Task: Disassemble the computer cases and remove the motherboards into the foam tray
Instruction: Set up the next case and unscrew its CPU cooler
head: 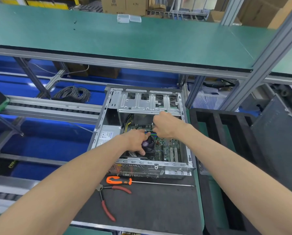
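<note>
An open grey computer case (189, 156) lies on its side on the dark mat, its green motherboard (169, 148) showing inside. My left hand (136, 141) rests on the black CPU fan (149, 145), thumb and fingers around its near-left corner. My right hand (165, 126) is above the board's far edge with fingers pinched together; what they pinch is hidden. The black foam tray (226, 126) with long slots stands to the right of the case.
An orange-handled screwdriver (119, 180) and red-handled pliers (108, 200) lie on the mat (158, 204) in front of the case. A green shelf (108, 34) hangs overhead with clear plastic boxes (128, 18). A coil of cable (74, 94) lies at the back left. A grey panel (277, 133) leans at right.
</note>
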A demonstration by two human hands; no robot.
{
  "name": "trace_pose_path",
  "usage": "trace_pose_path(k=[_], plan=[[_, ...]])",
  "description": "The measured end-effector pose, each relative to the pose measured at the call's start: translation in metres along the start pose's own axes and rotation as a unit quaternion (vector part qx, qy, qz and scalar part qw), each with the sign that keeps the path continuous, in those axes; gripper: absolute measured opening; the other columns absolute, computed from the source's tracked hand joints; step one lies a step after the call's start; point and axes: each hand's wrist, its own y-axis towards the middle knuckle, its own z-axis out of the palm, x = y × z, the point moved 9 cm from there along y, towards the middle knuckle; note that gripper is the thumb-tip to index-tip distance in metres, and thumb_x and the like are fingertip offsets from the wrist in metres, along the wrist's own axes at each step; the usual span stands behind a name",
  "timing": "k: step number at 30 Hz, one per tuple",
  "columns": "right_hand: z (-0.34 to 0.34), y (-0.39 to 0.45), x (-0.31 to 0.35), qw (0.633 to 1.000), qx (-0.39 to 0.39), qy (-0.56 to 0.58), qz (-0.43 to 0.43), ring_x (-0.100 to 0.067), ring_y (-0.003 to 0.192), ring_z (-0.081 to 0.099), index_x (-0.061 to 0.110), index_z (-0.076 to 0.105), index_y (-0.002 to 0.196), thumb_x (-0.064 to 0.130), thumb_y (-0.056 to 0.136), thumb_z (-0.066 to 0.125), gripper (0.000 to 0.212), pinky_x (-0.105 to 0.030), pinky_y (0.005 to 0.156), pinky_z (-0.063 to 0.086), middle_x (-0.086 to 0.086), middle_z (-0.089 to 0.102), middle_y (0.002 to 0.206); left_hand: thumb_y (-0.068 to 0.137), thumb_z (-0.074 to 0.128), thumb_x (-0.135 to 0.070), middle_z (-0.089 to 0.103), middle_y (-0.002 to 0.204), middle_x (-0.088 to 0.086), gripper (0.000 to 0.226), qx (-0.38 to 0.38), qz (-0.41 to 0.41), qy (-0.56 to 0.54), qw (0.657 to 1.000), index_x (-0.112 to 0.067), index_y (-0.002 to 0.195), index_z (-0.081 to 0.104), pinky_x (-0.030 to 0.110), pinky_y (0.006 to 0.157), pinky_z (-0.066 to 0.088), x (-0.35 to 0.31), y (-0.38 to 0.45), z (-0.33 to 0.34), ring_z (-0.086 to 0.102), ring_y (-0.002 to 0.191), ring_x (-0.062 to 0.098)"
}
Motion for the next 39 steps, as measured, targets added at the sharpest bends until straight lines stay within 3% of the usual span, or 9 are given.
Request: trace_pose_path(k=[6, 10, 12, 15, 20, 24, 30, 34, 39], plan=[[0.001, -0.003, 0.021, 0.994, 0.047, 0.002, -0.097, -0.024, 0.081, 0.055, 0.016, 0.062, 0.07, -0.004, 0.077, 0.06, 0.021, -0.032, 0.065, 0.043, -0.003, 0.06, 0.088, 0.09, 0.066, -0.052, 0.037, 0.152, 0.012, 0.091, 0.016, -0.012, -0.008, 1.0, -0.006, 0.156, 0.024, 0.036, 0.102, 0.038, 0.0, 0.001, 0.005, 0.043, 0.135, 0.029], [-0.004, -0.006, 0.008, 0.998, -0.002, -0.003, -0.057, -0.029, 0.08, 0.056, 0.007, 0.062, 0.1, 0.026, 0.088, 0.062, 0.022, -0.038, 0.066, 0.05, -0.008, 0.054, 0.084, 0.089, 0.067, -0.053, 0.04, 0.148, 0.015, 0.093, 0.018, -0.018, -0.001, 1.0, -0.008, 0.157, 0.021, 0.037, 0.1, 0.039, 0.001, 0.003, 0.007, 0.047, 0.13, 0.032], [-0.004, -0.005, -0.002, 1.0, -0.011, -0.008, -0.009, -0.031, 0.072, 0.051, 0.008, 0.054, 0.089, 0.036, 0.098, 0.055, 0.029, -0.036, 0.062, 0.044, -0.004, 0.04, 0.072, 0.089, 0.067, -0.052, 0.039, 0.148, 0.014, 0.096, 0.016, -0.017, -0.006, 1.0, -0.007, 0.158, 0.017, 0.038, 0.103, 0.037, 0.002, 0.004, 0.007, 0.045, 0.131, 0.033], [-0.001, -0.002, -0.001, 1.0, 0.007, 0.007, -0.016, -0.03, 0.068, 0.05, 0.011, 0.039, 0.068, 0.022, 0.097, 0.057, 0.036, -0.034, 0.056, 0.041, -0.005, 0.041, 0.073, 0.09, 0.067, -0.051, 0.036, 0.15, 0.014, 0.101, 0.013, -0.019, -0.018, 1.0, -0.007, 0.159, 0.007, 0.037, 0.106, 0.035, 0.003, 0.003, 0.007, 0.042, 0.135, 0.033], [-0.003, -0.002, 0.013, 0.994, 0.03, 0.005, -0.102, -0.02, 0.079, 0.05, 0.011, 0.073, 0.086, -0.003, 0.082, 0.062, 0.018, -0.028, 0.063, 0.039, 0.0, 0.057, 0.087, 0.089, 0.068, -0.049, 0.037, 0.149, 0.013, 0.097, 0.015, -0.02, -0.034, 0.999, -0.007, 0.158, 0.014, 0.036, 0.105, 0.034, 0.002, 0.003, 0.009, 0.041, 0.135, 0.031], [-0.008, -0.003, 0.006, 0.996, -0.019, 0.015, -0.085, -0.023, 0.07, 0.048, 0.007, 0.063, 0.107, 0.024, 0.089, 0.06, 0.024, -0.031, 0.056, 0.037, -0.006, 0.05, 0.083, 0.089, 0.067, -0.051, 0.037, 0.15, 0.013, 0.096, 0.025, -0.023, -0.029, 0.999, -0.008, 0.158, 0.017, 0.037, 0.105, 0.035, 0.004, 0.005, 0.011, 0.043, 0.133, 0.033], [-0.005, 0.001, 0.007, 0.998, 0.011, 0.022, -0.061, -0.026, 0.062, 0.051, 0.009, 0.046, 0.069, 0.012, 0.093, 0.059, 0.027, -0.036, 0.053, 0.044, -0.014, 0.056, 0.08, 0.089, 0.067, -0.051, 0.038, 0.147, 0.012, 0.1, 0.022, -0.023, -0.029, 0.999, -0.009, 0.159, 0.009, 0.037, 0.105, 0.036, 0.005, 0.007, 0.012, 0.044, 0.132, 0.033], [-0.008, -0.004, 0.019, 0.99, 0.029, 0.019, -0.137, -0.029, 0.083, 0.059, 0.008, 0.069, 0.077, -0.005, 0.078, 0.061, 0.016, -0.038, 0.068, 0.051, -0.007, 0.061, 0.087, 0.087, 0.071, -0.05, 0.039, 0.146, 0.008, 0.082, 0.024, -0.033, -0.041, 0.998, -0.011, 0.15, 0.037, 0.039, 0.103, 0.041, 0.009, 0.007, 0.014, 0.05, 0.125, 0.031], [-0.012, -0.003, 0.005, 0.995, -0.009, 0.017, -0.1, -0.026, 0.073, 0.056, 0.005, 0.06, 0.096, 0.03, 0.094, 0.059, 0.025, -0.036, 0.056, 0.045, -0.009, 0.053, 0.083, 0.087, 0.069, -0.051, 0.036, 0.149, 0.011, 0.087, 0.031, -0.041, -0.027, 0.998, -0.012, 0.154, 0.028, 0.041, 0.103, 0.041, 0.007, 0.008, 0.014, 0.047, 0.128, 0.034]])
